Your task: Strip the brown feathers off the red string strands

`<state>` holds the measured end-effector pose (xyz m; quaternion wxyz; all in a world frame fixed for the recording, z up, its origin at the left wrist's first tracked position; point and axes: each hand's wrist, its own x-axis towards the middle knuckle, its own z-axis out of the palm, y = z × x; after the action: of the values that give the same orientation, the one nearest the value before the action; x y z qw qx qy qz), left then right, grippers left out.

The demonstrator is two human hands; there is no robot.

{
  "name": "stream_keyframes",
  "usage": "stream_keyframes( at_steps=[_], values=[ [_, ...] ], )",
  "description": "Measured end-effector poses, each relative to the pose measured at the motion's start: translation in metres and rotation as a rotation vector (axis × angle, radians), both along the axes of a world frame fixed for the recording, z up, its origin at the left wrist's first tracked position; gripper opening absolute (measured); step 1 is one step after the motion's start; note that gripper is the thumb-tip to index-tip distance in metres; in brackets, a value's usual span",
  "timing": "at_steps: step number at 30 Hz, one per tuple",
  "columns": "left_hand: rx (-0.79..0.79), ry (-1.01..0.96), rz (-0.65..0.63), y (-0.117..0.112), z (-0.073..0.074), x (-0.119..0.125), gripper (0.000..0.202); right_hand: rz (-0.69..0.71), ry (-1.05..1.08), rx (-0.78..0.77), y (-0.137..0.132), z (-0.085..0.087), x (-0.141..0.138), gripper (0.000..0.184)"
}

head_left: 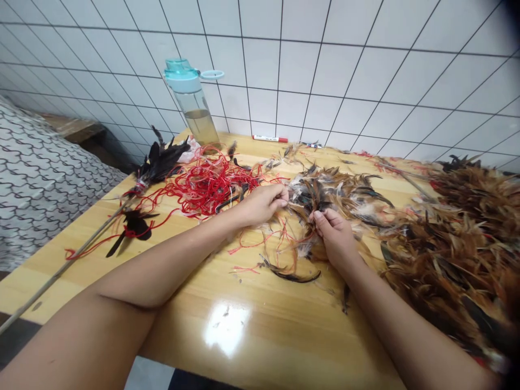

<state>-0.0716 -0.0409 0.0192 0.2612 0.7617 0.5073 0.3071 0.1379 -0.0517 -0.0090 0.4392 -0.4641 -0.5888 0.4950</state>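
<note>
My left hand [268, 205] is closed in a pinch at the left edge of a loose pile of brown, black and white feathers [345, 189]. What its fingertips hold is too small to make out. Close by, my right hand [336, 233] pinches dark feathers [316, 199] between thumb and fingers, low over the near side of that pile. A tangle of red string [207, 184] lies just left of my left hand. Below the hands, a single curved dark feather [290, 275] and short red string ends rest on the wooden table [260, 319].
Big bundles of brown feathers [459, 260] cover the right side. A stick [69, 262] tied with black feathers [162, 160] crosses the left edge. Against the tiled wall [260, 59] stand a water bottle [199, 116] with an open lid loop and a red-and-white marker [269, 139].
</note>
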Motion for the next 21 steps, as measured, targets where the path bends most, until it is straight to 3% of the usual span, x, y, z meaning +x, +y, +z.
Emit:
stream_keyframes(
  at_steps=[8, 12, 16, 21],
  values=[
    [-0.395, -0.563, 0.076, 0.0013, 0.0018, -0.0001, 0.015, -0.011, -0.026, 0.021, 0.0010, -0.0011, 0.0010, 0.030],
    [-0.511, -0.806, 0.073, 0.0032, -0.0003, -0.0005, 0.023, -0.007, -0.029, 0.019, 0.0007, -0.0003, 0.0008, 0.030],
    [-0.535, -0.823, 0.027, 0.0003, 0.0010, 0.0026, 0.025, -0.009, -0.030, 0.016, 0.0001, -0.0003, 0.0002, 0.029],
    [-0.470, -0.671, -0.034, -0.0033, 0.0011, 0.0065, 0.018, -0.008, -0.015, -0.002, -0.0003, -0.0008, -0.0007, 0.027]
  ],
)
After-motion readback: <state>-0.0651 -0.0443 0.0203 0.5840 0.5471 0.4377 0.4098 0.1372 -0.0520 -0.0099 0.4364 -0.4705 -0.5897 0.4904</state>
